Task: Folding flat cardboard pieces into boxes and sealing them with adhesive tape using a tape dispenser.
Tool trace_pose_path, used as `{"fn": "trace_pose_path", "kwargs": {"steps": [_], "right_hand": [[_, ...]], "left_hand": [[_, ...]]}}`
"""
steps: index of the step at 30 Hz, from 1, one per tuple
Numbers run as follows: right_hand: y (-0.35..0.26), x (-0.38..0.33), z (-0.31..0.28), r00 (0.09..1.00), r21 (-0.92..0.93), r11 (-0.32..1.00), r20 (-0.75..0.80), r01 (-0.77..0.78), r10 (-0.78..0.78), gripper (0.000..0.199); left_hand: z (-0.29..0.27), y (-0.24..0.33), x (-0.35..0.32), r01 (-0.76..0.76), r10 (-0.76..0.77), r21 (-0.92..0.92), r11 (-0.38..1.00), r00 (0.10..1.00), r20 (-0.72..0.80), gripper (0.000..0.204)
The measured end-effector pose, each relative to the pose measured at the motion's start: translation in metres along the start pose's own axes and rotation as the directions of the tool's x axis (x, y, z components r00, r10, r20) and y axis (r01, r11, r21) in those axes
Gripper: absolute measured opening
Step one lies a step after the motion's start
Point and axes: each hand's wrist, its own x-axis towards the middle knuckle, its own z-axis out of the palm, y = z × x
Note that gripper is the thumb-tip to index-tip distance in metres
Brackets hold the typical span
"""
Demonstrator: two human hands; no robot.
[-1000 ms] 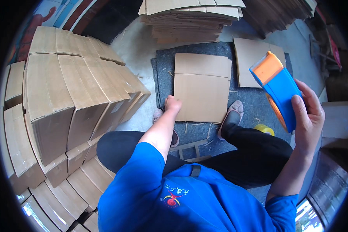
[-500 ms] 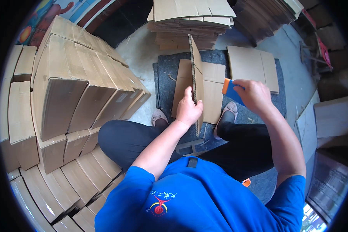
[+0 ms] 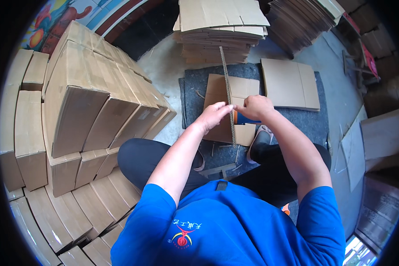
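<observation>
A flat cardboard sheet (image 3: 228, 82) stands on edge before me, seen nearly edge-on. My left hand (image 3: 215, 116) is closed on it from the left, fingertips at its edge. On the other side, my right hand (image 3: 256, 107) grips a flat blue tool with an orange edge (image 3: 247, 119), like a scraper. That orange edge is against or very near the sheet's right face; contact is hard to make out. Under the sheet, another folded cardboard piece (image 3: 245, 88) lies on a dark grey mat (image 3: 193, 95), between my feet.
Flat cardboard (image 3: 290, 84) lies on the mat at right. A tall stack of cardboard sheets (image 3: 221, 33) stands ahead, with another stack (image 3: 297, 26) beside it. Closed cartons (image 3: 95, 115) are piled high along my left. An orange object (image 3: 286, 208) shows by my right side.
My right hand has moved left with the blue tool, from apart to right up at the standing sheet. The sheet's top has shifted slightly right and tilted. My left hand keeps hold.
</observation>
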Motion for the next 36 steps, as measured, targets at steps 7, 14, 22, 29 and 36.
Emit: {"fn": "trace_pose_path", "kwargs": {"steps": [7,14,22,29,36], "right_hand": [[-0.01,0.017,-0.006,1.0,-0.019,1.0,0.022,0.022,-0.021,0.092],[0.012,0.024,-0.007,0.999,0.115,0.993,0.045,-0.035,0.03,0.087],[0.018,0.027,-0.005,0.998,0.173,0.984,0.062,-0.029,0.019,0.076],[0.005,-0.002,-0.029,0.986,0.082,0.992,-0.128,-0.095,0.105,0.038],[-0.002,0.019,0.0,0.965,0.087,0.993,-0.244,-0.08,0.099,0.04]], "left_hand": [[-0.001,0.01,0.047,0.097,-0.119,-0.142,0.985,0.98,-0.161,0.059],[0.002,0.018,0.053,0.121,-0.143,-0.162,0.979,0.98,-0.136,0.062],[0.0,0.007,0.068,-0.274,0.495,0.522,0.808,0.796,-0.348,0.057],[-0.01,0.033,0.0,0.005,0.428,0.804,0.595,0.844,-0.323,0.055],[-0.006,-0.023,-0.045,0.158,0.344,0.815,0.557,0.85,-0.399,0.066]]}}
